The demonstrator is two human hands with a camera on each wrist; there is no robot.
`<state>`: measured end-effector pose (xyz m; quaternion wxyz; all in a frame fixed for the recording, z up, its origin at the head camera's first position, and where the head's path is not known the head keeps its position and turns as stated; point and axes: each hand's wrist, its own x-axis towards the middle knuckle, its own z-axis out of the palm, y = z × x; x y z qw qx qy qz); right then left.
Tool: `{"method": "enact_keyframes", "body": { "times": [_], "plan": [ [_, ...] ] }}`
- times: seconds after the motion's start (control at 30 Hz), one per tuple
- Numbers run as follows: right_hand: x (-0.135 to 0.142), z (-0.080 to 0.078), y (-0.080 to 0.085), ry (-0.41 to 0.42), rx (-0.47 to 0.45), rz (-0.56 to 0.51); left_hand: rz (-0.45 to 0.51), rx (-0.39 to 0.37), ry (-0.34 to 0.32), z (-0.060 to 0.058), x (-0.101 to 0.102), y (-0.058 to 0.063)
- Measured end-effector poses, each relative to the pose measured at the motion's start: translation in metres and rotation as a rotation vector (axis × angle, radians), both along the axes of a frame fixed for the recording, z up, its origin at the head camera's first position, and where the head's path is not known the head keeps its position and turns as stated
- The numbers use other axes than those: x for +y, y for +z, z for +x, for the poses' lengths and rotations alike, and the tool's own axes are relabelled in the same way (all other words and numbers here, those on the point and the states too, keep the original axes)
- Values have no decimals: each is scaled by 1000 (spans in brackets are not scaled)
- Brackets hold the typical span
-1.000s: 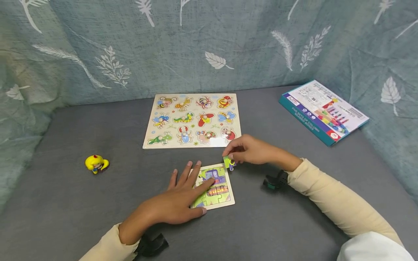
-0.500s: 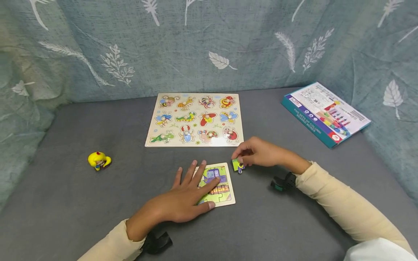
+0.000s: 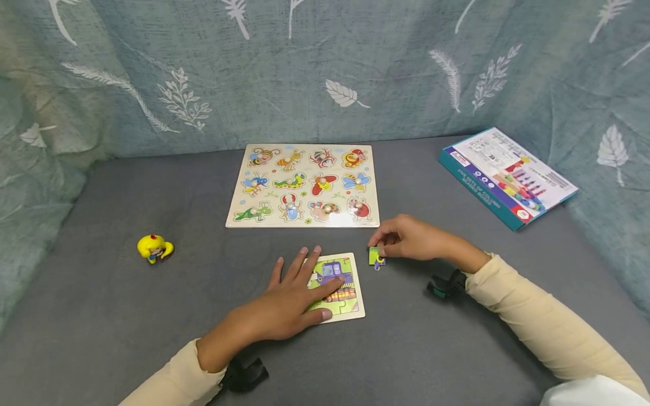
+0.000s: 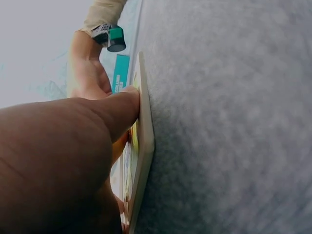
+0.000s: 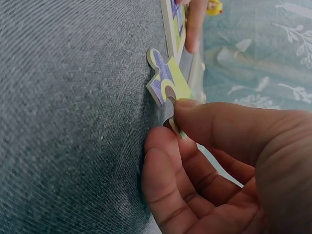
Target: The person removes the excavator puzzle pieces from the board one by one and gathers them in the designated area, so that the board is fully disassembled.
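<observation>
A small square wooden jigsaw puzzle (image 3: 350,316), with a purple vehicle on a lime-green ground, lies on the grey surface. My left hand (image 3: 281,307) rests on it with fingers spread, covering its left part. In the left wrist view, the thumb of that hand (image 4: 73,156) touches the board near its edge (image 4: 147,126). Right of the puzzle, my right hand (image 3: 413,239) pinches a green and purple puzzle piece (image 3: 374,255) between thumb and fingers. Seen from the right wrist, the piece (image 5: 168,78) points its rounded tab away from the hand and is apart from the board.
A larger wooden peg puzzle (image 3: 303,194) with insect pictures lies behind the hands. At the back right is a teal and white box (image 3: 508,172). A yellow-haired toy figure (image 3: 152,247) sits to the left. A leaf-patterned curtain (image 3: 284,73) hangs behind.
My right hand has moved to the right with the piece, away from the small puzzle's upper right corner. The left hand stays on the board. The head view has shifted slightly.
</observation>
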<state>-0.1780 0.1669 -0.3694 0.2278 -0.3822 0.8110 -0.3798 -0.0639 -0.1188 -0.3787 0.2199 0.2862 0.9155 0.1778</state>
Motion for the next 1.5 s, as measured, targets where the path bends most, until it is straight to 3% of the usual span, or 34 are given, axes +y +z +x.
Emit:
{"method": "enact_keyframes", "body": {
  "times": [0.27, 0.6, 0.9, 1.27, 1.5],
  "plan": [
    [-3, -2, 5, 10, 79, 27, 37, -11, -10, -2, -2, 1],
    [-5, -2, 5, 12, 107, 60, 46, -41, -22, -2, -4, 1],
    [-17, 0, 17, 13, 193, 70, 43, -52, -18, -2, -4, 1],
    [-39, 6, 14, 90, 99, 9, 27, -76, 7, -2, -2, 0],
    [-46, 8, 10, 117, 86, -13, 22, -64, 24, -1, -3, 0]
  ]
}}
